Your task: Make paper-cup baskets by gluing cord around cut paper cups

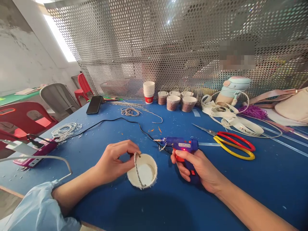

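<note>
Pinching the end of a grey-white braided twine [137,169] between thumb and forefinger, the left hand [113,162] presses it to the far-left rim of a short white paper cup [142,171]. The cup lies near the front middle of the blue table [264,183], its mouth tipped toward the camera. The twine runs across the mouth to the near rim, and the white inside holds nothing else.

Just right of the cup, the right hand [199,171] is closed around the handle of a blue plastic hot-glue gun [179,145], its fingers beside the orange trigger. The nozzle points left, apart from the cup, and a red light glows on the body. A black cord [115,121] trails off to the far left.

Right of the gun lie scissors with one red and one yellow handle [234,144]. At the far edge stands a nested stack of white paper cups [149,91]. Beside it on the right is a cluster of twine-wrapped cups [173,102], mouths up, and what shows of their insides is bare.

Further right, white ribbon [231,117] lies in loose loops. A black phone [94,104] and a coil of twine [130,111] lie far left. A perforated metal screen [168,41] closes off the back.
</note>
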A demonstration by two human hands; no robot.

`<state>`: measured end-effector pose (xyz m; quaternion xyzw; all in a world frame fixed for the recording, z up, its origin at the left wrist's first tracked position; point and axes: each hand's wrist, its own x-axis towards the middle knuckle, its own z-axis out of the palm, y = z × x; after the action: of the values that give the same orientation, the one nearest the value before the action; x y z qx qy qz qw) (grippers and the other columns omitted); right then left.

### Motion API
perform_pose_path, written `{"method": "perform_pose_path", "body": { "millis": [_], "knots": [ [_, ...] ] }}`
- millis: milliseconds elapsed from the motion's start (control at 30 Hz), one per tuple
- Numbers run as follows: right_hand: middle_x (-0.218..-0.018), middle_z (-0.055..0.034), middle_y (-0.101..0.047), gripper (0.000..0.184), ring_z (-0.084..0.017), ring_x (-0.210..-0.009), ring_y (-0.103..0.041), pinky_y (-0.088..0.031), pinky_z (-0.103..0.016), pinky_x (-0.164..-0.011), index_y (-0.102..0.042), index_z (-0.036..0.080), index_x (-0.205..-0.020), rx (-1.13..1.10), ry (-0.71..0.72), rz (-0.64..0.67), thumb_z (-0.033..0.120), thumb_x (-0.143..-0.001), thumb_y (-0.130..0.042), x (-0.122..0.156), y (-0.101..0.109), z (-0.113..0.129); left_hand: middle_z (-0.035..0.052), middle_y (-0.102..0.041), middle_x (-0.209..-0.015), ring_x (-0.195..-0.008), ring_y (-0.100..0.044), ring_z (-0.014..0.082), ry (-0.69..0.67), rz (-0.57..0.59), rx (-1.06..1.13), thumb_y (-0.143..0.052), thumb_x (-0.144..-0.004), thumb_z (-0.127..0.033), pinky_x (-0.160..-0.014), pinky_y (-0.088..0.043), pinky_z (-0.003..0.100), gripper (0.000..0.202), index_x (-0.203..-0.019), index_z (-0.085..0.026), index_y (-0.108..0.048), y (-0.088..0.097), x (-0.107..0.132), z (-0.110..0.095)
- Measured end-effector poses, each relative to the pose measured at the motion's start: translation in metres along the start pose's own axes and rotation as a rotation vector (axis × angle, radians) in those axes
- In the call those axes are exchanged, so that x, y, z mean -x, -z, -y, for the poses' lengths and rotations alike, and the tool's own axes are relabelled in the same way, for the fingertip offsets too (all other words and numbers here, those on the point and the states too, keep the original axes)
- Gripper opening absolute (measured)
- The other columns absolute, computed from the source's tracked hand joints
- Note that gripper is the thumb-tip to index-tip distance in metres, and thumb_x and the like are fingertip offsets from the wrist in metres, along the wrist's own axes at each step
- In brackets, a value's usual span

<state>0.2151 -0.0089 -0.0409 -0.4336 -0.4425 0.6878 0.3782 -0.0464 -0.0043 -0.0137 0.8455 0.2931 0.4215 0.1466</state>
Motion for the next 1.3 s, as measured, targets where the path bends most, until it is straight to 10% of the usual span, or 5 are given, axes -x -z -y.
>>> {"method": "perform_pose_path", "body": {
  "millis": [1300],
  "knots": [
    [-0.043, 0.0045, -0.045, 0.025, -0.007, -0.037, -0.036, -0.034, -0.021, -0.037, -0.064, 0.015, -0.068, 0.080, 0.184, -0.045, 0.037, -0.079, -0.068, 0.0044, -0.0008, -0.0004, 0.0025, -0.071, -0.072, -0.064, -0.061, 0.0119, 0.221, -0.061, 0.002, -0.057, -0.074, -0.016, -0.062, -0.051, 0.023, 0.008, -0.071, -0.015, -0.065, -0.0030, -0.0033, 0.0089]
  ]
}}
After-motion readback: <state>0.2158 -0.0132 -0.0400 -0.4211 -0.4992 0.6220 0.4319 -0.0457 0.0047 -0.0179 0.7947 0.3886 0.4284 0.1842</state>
